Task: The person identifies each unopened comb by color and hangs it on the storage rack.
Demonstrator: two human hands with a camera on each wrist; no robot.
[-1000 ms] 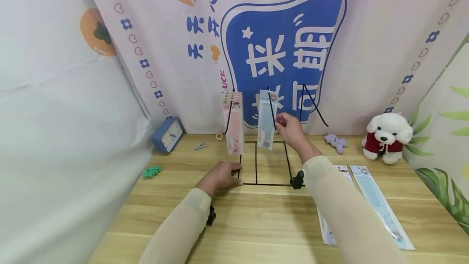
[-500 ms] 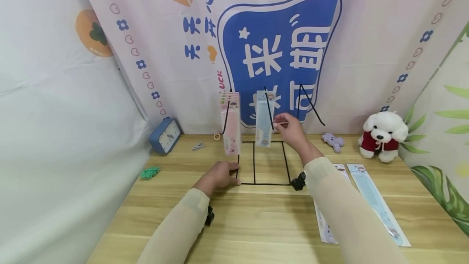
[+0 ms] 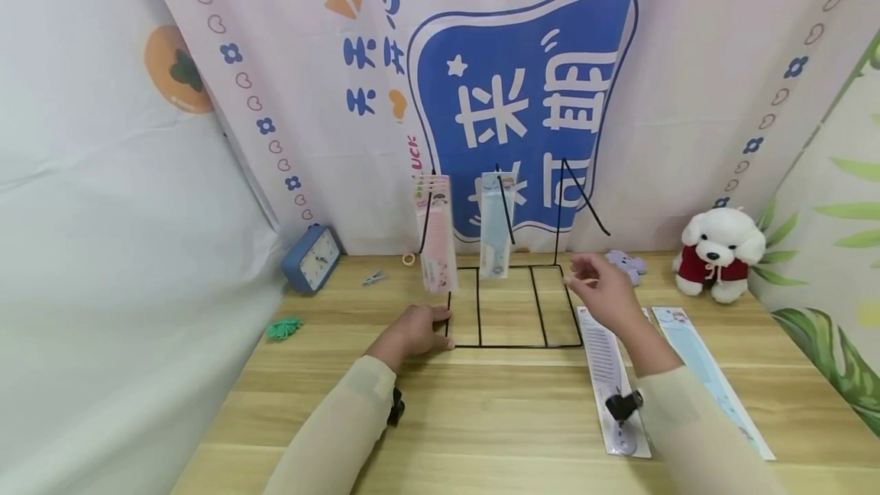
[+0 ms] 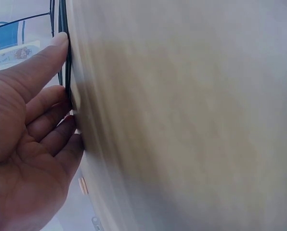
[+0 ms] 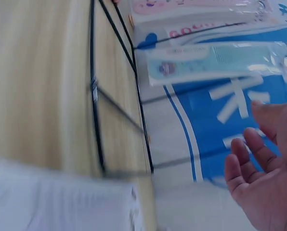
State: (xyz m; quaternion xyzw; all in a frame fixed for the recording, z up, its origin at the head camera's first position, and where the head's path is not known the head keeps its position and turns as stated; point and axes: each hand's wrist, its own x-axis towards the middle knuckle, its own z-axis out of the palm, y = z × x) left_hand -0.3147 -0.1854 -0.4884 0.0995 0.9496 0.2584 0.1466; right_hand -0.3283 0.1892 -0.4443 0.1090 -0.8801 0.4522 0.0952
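The tabletop [image 4: 191, 120] blurs beside the left hand [image 4: 23, 144] (its wrist cut off).

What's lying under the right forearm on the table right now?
Two packaged combs: a lavender comb pack and a blue comb pack beside it. The right sleeve covers the blue pack's near end.

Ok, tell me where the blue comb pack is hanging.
In the head view the blue comb pack hangs on the wire rack's middle hook, just right of the pink packs, in front of the blue banner.
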